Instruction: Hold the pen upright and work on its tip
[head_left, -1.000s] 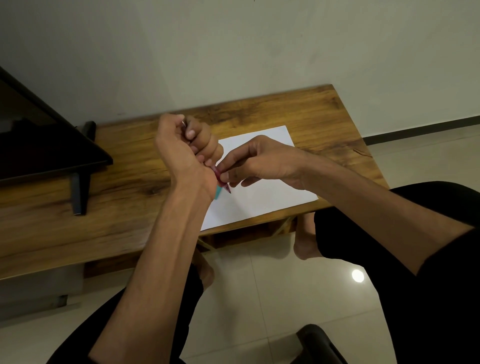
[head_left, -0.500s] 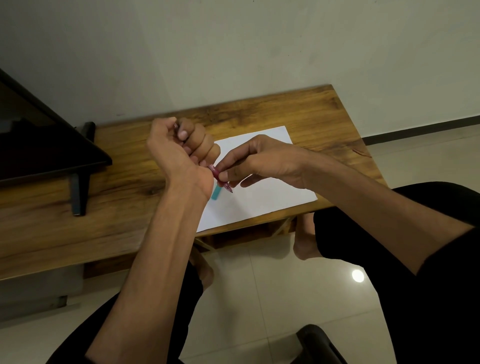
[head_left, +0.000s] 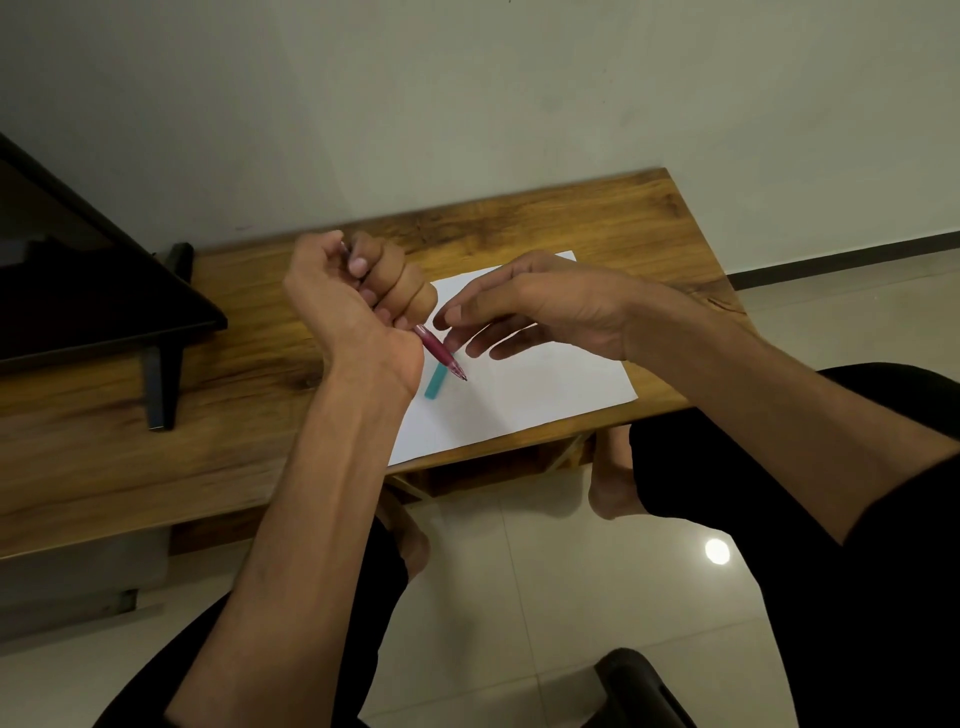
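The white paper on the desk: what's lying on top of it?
A teal cap lies on the white paper. Whether anything else lies there is hidden by the hands and red pen held above.

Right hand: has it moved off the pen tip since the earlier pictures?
Yes. The right hand has let go of the pen and drawn back rightward over the white paper, fingers now spread.

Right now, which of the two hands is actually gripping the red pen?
The left hand: its fingers are curled in a fist round the red pen. The right hand is spread open just beside the pen's tip.
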